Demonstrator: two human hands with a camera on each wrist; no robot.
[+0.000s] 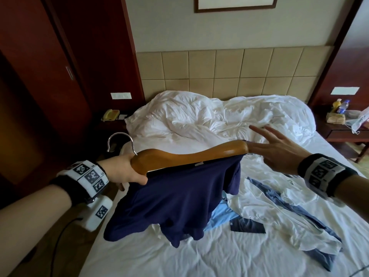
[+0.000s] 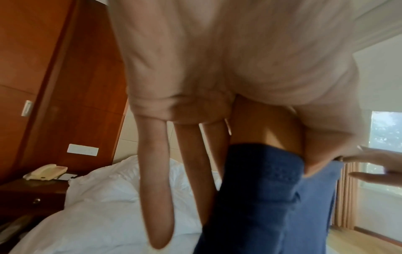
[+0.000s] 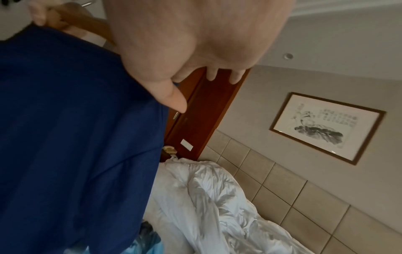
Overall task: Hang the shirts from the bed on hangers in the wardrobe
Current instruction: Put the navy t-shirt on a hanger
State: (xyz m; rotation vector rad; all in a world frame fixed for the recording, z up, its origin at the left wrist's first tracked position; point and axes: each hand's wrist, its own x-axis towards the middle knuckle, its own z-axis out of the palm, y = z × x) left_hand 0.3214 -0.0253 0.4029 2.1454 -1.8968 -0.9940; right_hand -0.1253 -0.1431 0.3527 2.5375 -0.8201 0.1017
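My left hand [image 1: 127, 168] grips a wooden hanger [image 1: 189, 154] near its metal hook [image 1: 119, 140], holding it level above the bed [image 1: 139, 256]. In the left wrist view the thumb pinches the hanger [image 2: 267, 123] while the other fingers [image 2: 156, 171] point straight down. A navy shirt [image 1: 175, 200] is draped on the hanger, its hem brushing the sheet. My right hand [image 1: 265, 140] hovers open with spread fingers just beyond the hanger's right end, holding nothing. A white shirt [image 1: 269, 212], a grey-blue shirt [image 1: 303, 208] and a light blue shirt [image 1: 221, 214] lie crumpled on the bed. The dark red wardrobe [image 1: 50, 86] stands at my left.
A rumpled white duvet [image 1: 209, 116] is piled against the tiled headboard [image 1: 219, 70]. A phone [image 1: 110, 114] rests on the left nightstand. On the right nightstand [image 1: 347, 132] are bottles [image 1: 342, 106]. A framed picture [image 3: 326, 127] hangs above the bed.
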